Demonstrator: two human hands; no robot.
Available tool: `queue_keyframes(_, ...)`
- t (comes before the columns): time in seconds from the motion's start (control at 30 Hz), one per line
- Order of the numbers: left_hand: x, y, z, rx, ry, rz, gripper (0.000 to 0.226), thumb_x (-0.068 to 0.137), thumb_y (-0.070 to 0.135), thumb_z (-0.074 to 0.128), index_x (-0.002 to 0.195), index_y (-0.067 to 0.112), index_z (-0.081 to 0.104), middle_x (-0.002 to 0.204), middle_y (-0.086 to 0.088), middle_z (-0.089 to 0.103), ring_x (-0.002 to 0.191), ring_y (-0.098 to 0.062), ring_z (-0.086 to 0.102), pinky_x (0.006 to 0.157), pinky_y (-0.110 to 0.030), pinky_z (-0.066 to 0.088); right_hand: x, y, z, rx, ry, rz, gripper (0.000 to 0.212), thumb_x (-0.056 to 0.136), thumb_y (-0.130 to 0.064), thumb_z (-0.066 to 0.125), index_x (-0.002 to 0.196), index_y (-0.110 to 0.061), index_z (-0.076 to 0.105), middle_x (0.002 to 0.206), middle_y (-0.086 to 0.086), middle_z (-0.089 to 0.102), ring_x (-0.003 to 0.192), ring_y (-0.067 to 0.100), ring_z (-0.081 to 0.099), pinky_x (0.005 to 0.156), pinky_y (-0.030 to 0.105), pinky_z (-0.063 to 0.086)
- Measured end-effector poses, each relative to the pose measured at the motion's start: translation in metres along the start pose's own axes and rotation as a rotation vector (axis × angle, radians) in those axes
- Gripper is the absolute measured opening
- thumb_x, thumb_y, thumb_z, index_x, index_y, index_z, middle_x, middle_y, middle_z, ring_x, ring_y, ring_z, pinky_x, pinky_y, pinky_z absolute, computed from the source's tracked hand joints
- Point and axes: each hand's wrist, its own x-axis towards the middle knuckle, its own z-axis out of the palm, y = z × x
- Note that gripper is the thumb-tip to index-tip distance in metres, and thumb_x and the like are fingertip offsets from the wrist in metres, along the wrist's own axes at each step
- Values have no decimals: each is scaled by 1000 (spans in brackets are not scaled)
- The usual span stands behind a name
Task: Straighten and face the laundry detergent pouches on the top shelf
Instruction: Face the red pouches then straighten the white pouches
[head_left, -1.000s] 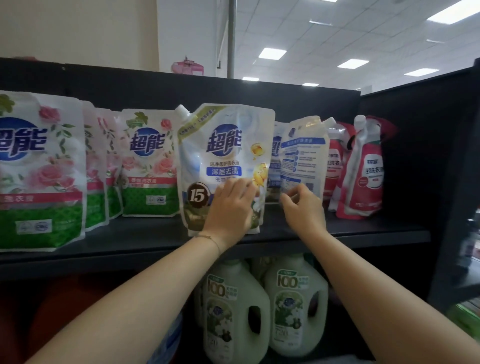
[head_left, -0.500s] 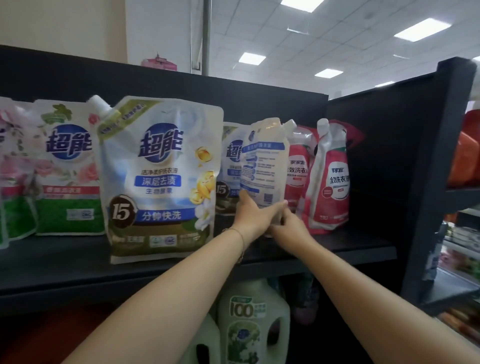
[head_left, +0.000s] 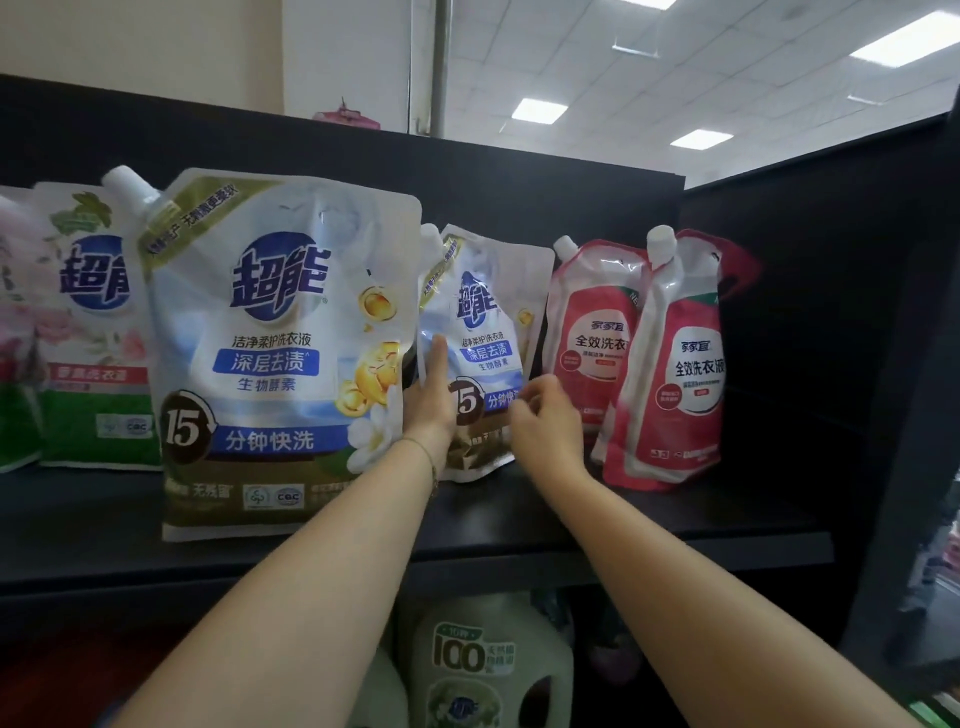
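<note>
Small blue-and-white detergent pouch (head_left: 485, 332) is standing on the top shelf (head_left: 623, 519), just right of the large blue-and-white pouch (head_left: 280, 353) and farther back. The left hand (head_left: 431, 410) is pressing straight fingers against its left edge, while the right hand (head_left: 545, 423) is pinching its right edge with curled fingers.

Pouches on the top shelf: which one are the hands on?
The smaller blue-and-white pouch, set back between the big matching pouch and the red pouches.
</note>
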Motion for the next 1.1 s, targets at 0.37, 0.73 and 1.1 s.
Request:
queue_keyframes(0.37,4,-13,-7,103,-32,247,39,70,60,59,89,26,56,100,-11,67,92,-27,66,83,-42,55,17,13,0,294,-51,296,32,86,-36,55,108,-13,49,96,1,59,86,18,57,79,38,48)
queue_keyframes(0.73,-4,-20,-13,653,208,464,52,83,3,62,128,-1,36,130,-17,46,122,-28,46,101,-31,41,3,16,-3,53,29,182,29,78,-26,69,92,-19,44,97,-1,53,78,9,54,56,25,41)
queue_keyframes(1.1,6,-30,-15,1118,138,572,35,84,3,55,118,5,45,128,-13,41,112,-30,49,82,-33,45,2,16,0,-80,-133,105,38,86,-13,62,123,-20,54,112,3,62,99,19,60,83,32,52)
